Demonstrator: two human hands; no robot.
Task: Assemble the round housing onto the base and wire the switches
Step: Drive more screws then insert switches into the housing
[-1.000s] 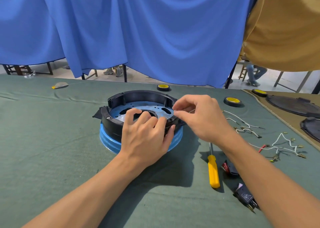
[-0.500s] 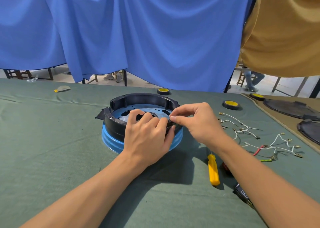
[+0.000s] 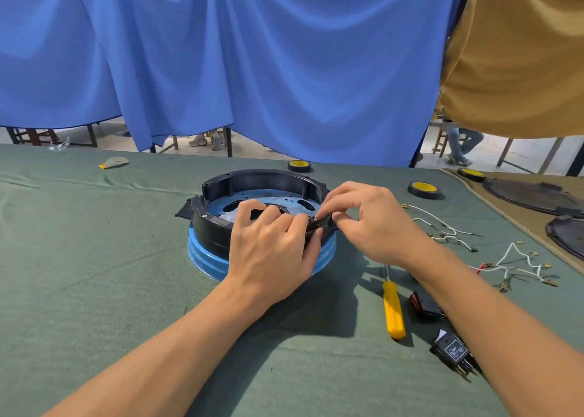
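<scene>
A black round housing (image 3: 252, 179) sits on a blue round base (image 3: 205, 258) in the middle of the green-covered table. My left hand (image 3: 271, 249) grips the housing's near rim, fingers curled over its edge. My right hand (image 3: 366, 220) pinches something small at the housing's right rim; what it holds is hidden by the fingers. Two black rocker switches, one with a red face (image 3: 422, 302) and one nearer me (image 3: 452, 351), lie to the right. White wires with metal terminals (image 3: 442, 230) and a second wire bundle (image 3: 518, 265) lie further right.
A yellow-handled screwdriver (image 3: 393, 309) lies right of the base. Black-and-yellow tape rolls (image 3: 423, 190) rest near the table's far edge. Dark round covers (image 3: 531, 195) lie on a brown mat at the right. Blue and tan cloths hang behind.
My right hand has drawn down and in to the housing's right rim, its fingers closing in a tighter pinch. My left hand has kept its grip on the near rim.
</scene>
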